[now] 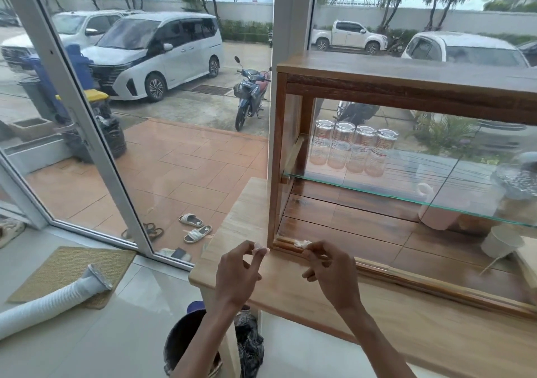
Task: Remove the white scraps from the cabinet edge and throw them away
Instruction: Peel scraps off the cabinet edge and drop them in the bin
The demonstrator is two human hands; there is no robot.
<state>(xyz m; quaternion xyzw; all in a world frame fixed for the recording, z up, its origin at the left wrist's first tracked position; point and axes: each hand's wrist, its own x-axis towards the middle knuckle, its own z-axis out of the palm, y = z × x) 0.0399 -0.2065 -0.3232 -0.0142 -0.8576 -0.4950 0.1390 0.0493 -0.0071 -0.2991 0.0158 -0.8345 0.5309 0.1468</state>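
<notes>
Pinching is what both hands do in the head view: the left grip (257,251) closes thumb and forefinger on a small white scrap (259,250), held just off the cabinet's lower front corner, while the right grip (305,248) closes on a second white scrap (301,243) that sits on the bottom rail of the cabinet (377,268), right at the fingertips. From here it is hard to tell whether that second scrap is already lifted or still clinging to the wood. Both pieces look like crumpled tissue or torn paper, so they should be nearly weightless, soft and easily torn; a light fingertip pinch on the bulk of each wad suits them better than a tug at a loose edge, which could leave shreds in the rail's groove. Just beyond the right grip stands the glass front of the cabinet, a reason to keep the pull gentle and towards the body. Beneath both grips lies the wooden table (406,328), and below and behind the left grip, on the floor, a dark bin (186,340) beside a black bag (250,345) looks the likely place for the scraps, a short drop from the left hand.
</notes>
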